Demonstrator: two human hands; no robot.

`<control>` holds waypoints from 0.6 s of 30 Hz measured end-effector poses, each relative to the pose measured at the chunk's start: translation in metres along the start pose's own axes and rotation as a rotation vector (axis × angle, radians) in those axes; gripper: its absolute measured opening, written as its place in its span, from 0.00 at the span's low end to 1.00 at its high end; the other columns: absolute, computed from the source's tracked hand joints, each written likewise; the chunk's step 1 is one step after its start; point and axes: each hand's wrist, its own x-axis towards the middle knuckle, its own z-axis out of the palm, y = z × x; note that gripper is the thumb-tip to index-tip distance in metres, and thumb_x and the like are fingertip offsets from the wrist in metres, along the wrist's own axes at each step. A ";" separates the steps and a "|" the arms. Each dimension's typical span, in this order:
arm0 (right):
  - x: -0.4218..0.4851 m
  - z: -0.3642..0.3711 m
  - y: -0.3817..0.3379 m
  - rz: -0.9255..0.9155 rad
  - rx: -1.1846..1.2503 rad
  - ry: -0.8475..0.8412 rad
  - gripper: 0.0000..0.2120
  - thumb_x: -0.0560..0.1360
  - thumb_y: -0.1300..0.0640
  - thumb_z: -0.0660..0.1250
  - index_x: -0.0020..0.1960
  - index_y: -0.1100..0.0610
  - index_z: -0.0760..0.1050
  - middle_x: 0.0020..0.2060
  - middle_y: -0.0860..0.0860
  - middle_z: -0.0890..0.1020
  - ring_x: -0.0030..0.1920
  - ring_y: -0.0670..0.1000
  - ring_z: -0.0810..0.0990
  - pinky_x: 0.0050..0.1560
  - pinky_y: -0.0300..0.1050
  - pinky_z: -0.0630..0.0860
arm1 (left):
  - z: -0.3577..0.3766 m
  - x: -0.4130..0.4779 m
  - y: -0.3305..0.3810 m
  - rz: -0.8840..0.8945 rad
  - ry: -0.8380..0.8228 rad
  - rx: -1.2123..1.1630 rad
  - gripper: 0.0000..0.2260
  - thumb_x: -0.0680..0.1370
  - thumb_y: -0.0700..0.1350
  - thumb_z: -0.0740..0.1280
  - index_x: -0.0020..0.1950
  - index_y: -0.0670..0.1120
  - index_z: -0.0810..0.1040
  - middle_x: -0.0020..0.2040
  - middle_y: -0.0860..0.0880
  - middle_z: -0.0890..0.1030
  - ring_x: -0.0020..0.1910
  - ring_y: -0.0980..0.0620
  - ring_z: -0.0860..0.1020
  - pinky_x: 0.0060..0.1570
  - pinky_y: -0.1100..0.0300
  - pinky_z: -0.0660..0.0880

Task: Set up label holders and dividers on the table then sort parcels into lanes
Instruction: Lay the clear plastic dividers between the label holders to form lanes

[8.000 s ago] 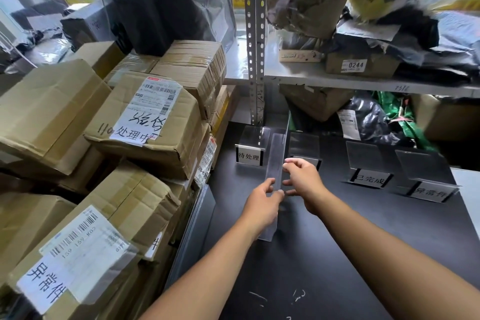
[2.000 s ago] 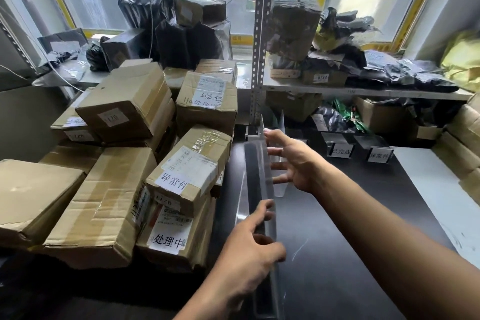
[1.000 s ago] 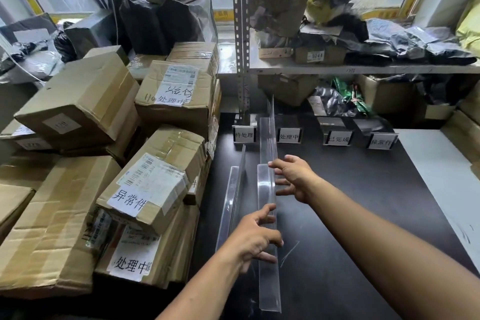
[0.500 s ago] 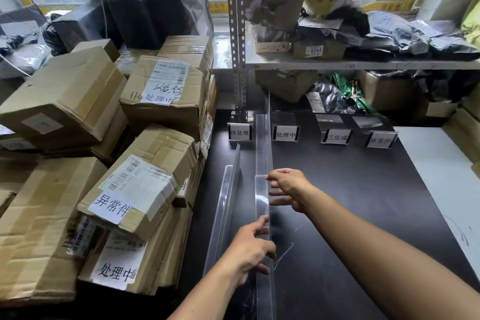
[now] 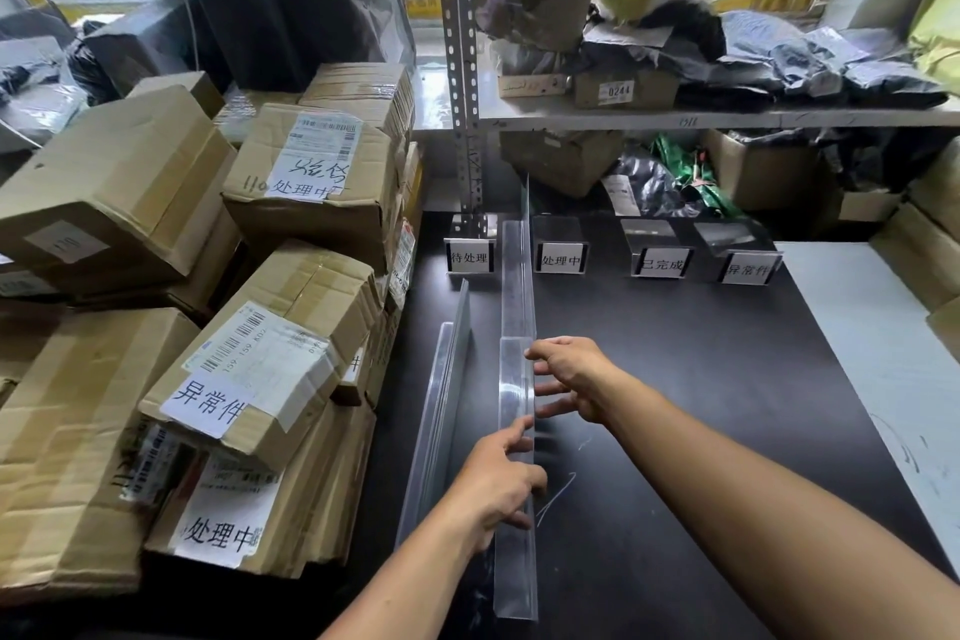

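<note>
1. Lengthwise, the divider (image 5: pixel 514 395) points at the holders (image 5: pixel 560 259), on the table (image 5: pixel 701 405) short of them.
2. Left hand (image 5: pixel 493 489) grips its middle; right hand (image 5: pixel 566 377), fingers spread, touches its end nearer the holders.

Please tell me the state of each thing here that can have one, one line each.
left hand, grips the near divider
right hand, fingers straight, touching the near divider
near divider, upright, end to end with far divider
far divider, upright, between the two leftmost label holders
spare dividers, set aside at the left edge of the table
label holders, four, upright, labelled
parcels, stacked, unsorted
</note>
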 end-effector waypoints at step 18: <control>-0.017 -0.002 0.001 -0.038 0.009 0.038 0.09 0.81 0.56 0.63 0.57 0.58 0.77 0.57 0.56 0.78 0.53 0.61 0.81 0.36 0.54 0.84 | 0.002 -0.002 0.001 0.021 -0.007 0.045 0.37 0.75 0.36 0.69 0.79 0.58 0.61 0.65 0.55 0.70 0.61 0.49 0.75 0.45 0.55 0.83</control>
